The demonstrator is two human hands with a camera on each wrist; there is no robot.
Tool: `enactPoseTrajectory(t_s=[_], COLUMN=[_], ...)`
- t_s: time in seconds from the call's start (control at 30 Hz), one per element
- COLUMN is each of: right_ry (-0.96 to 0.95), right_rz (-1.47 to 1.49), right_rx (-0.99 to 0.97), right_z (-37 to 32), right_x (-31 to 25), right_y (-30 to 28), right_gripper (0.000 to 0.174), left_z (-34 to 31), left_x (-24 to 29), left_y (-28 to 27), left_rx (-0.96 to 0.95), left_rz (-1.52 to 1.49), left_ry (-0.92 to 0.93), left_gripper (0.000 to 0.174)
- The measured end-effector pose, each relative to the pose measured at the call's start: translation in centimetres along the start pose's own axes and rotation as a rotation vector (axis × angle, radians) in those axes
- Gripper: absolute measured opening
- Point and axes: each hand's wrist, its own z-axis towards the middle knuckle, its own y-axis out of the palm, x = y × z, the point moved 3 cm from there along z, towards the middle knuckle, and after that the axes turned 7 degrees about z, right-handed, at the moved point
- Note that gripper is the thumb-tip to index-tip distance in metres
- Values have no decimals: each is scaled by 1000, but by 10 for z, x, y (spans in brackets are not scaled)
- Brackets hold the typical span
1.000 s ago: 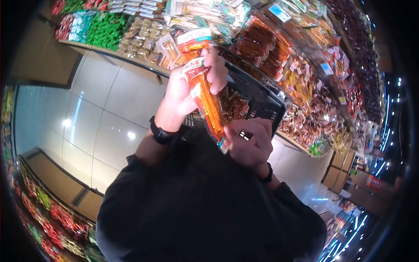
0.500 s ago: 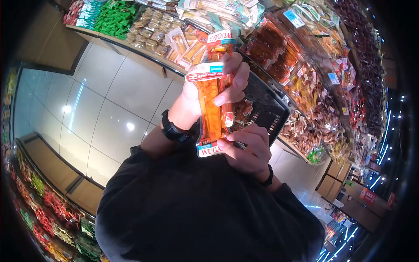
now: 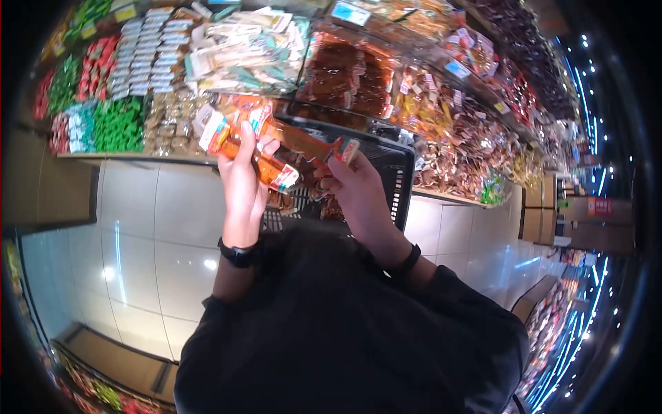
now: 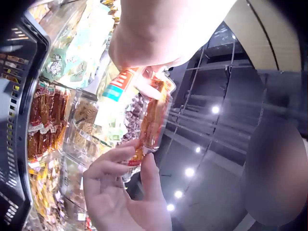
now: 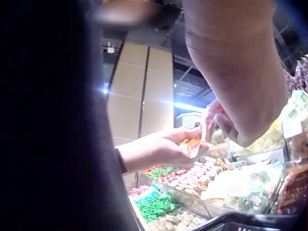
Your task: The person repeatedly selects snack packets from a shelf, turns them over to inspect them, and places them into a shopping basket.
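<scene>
The left hand (image 3: 241, 183) grips an orange-red packet (image 3: 272, 169) that slants down to the right, thumb lying over it. A second, darker packet (image 3: 300, 140) stretches from the left fingers to the right hand (image 3: 362, 196), which pinches its far end. In the left wrist view the right hand (image 4: 125, 197) holds the lower tip of a clear-wrapped packet (image 4: 154, 120), while the left hand (image 4: 159, 33) covers its top. The right wrist view has the left hand (image 5: 166, 149) around an orange packet (image 5: 192, 143), beside the right hand (image 5: 240, 91).
A black basket (image 3: 407, 172) is beneath and behind the hands, with packets inside. Beyond it a display shelf holds white-green packs (image 3: 248, 52), dark red packs (image 3: 348, 76) and green packs (image 3: 118, 124). Tiled floor (image 3: 131, 228) lies at the left.
The packets have separated from a stack into two angled apart. Both hands have shifted, the left one leftward and the right one upward. The view has turned, showing more shelf at the left.
</scene>
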Motion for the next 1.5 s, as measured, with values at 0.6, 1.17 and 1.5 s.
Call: enactPoseTrajectory(t_s=[0.6, 1.17, 1.5], right_ry=[-342, -571, -553], right_rz=[152, -710, -606], right_rx=[463, 338, 463], right_z=[180, 290, 281], right_x=[-46, -56, -58], right_y=[-163, -272, -223], right_gripper=[19, 19, 10], left_z=[7, 8, 9], left_x=[-28, -29, -31], left_y=[10, 7, 8], left_rx=[19, -16, -17], left_rz=[318, 289, 286], left_ry=[-128, -150, -180], left_gripper=[27, 27, 23])
